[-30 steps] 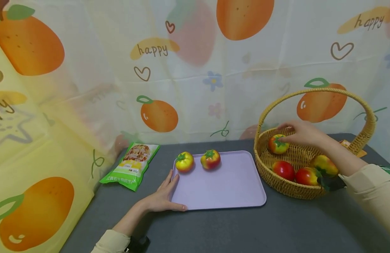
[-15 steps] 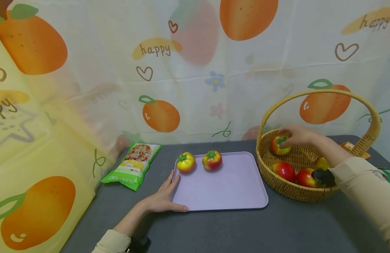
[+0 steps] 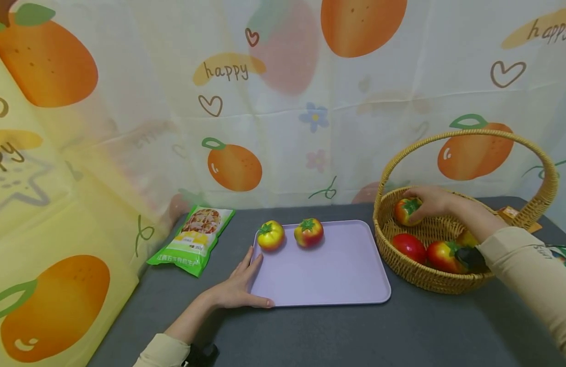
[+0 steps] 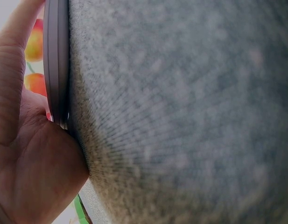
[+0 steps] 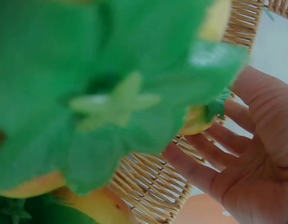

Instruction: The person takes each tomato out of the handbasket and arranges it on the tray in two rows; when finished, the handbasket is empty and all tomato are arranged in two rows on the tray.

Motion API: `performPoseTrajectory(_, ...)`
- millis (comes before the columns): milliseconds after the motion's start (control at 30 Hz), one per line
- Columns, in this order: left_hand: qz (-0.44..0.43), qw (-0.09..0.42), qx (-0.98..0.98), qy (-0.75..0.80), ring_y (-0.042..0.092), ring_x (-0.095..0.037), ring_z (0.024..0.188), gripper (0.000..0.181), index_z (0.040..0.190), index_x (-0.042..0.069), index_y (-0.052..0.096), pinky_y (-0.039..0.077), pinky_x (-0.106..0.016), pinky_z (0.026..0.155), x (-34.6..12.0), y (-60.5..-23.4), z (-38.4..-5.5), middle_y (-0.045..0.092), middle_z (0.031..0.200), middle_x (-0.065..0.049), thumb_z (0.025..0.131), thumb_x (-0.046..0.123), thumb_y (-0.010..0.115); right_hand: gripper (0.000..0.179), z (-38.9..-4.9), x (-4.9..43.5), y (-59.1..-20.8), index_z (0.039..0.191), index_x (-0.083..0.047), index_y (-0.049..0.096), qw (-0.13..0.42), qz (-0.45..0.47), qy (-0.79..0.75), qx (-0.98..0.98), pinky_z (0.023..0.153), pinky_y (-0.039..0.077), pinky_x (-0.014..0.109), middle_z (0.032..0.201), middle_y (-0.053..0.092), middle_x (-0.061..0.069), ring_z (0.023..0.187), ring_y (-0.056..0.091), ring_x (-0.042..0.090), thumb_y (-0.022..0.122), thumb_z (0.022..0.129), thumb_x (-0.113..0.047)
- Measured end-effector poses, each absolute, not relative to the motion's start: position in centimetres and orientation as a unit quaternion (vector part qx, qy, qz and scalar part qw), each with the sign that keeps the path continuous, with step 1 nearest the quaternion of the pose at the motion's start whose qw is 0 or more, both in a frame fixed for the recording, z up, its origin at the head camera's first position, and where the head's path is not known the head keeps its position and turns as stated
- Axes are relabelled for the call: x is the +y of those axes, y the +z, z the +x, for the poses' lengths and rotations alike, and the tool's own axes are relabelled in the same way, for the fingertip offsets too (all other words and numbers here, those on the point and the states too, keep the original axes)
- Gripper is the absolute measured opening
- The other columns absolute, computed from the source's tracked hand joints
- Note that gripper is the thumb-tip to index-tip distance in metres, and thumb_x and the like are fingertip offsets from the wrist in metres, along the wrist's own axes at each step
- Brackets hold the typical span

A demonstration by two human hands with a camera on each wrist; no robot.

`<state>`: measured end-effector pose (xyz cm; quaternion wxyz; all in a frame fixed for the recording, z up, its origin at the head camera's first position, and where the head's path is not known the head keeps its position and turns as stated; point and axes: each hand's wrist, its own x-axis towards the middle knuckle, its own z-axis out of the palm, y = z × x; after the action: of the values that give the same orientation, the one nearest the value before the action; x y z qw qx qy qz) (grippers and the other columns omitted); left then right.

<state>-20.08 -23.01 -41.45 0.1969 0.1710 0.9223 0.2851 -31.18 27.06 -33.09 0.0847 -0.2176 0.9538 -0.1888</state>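
My left hand (image 3: 237, 289) rests at the near left corner of a lilac tray (image 3: 333, 278), fingers stretched along its left side and thumb along the front edge. On the tray sit a yellow tomato (image 3: 271, 236) and a red-and-yellow tomato (image 3: 308, 233), both with green tops. My right hand (image 3: 433, 201) reaches under the handle of a wicker basket (image 3: 415, 270) and grips a red-orange tomato (image 3: 403, 210) at the basket's far left. A large green leafy top (image 5: 120, 102) of another fruit blocks much of the right wrist view.
In the basket also lie a red fruit (image 3: 409, 247), a red-yellow fruit (image 3: 445, 256) and a yellowish one partly hidden by my right arm. A green food packet (image 3: 195, 239) lies left of the tray. A fruit-print cloth hangs behind the grey table (image 3: 310, 336).
My right hand has lowered over the tomato at the basket's far left, and its fingers have closed round it. The left hand and the tray stay in place. The head view has shifted slightly.
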Motion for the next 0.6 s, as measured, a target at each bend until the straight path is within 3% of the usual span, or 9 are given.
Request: performPoseTrajectory(600,0.174,0.193,0.923,0.282,-0.004,-0.045,0.145,0.12,0.158,0.013,0.008,0.008,-0.067,0.109,-23.16,-41.76,-20.26,-0.02,0.16,-0.013,0.073,0.063,0.075,0.07,-30.96,27.2,-33.01,0.128,0.008,0.054,0.074,-0.214,-0.187,0.956,0.095,0.038,0.063,0.125,0.056,0.031,0.116,0.049,0.049,0.084,0.076,-0.027)
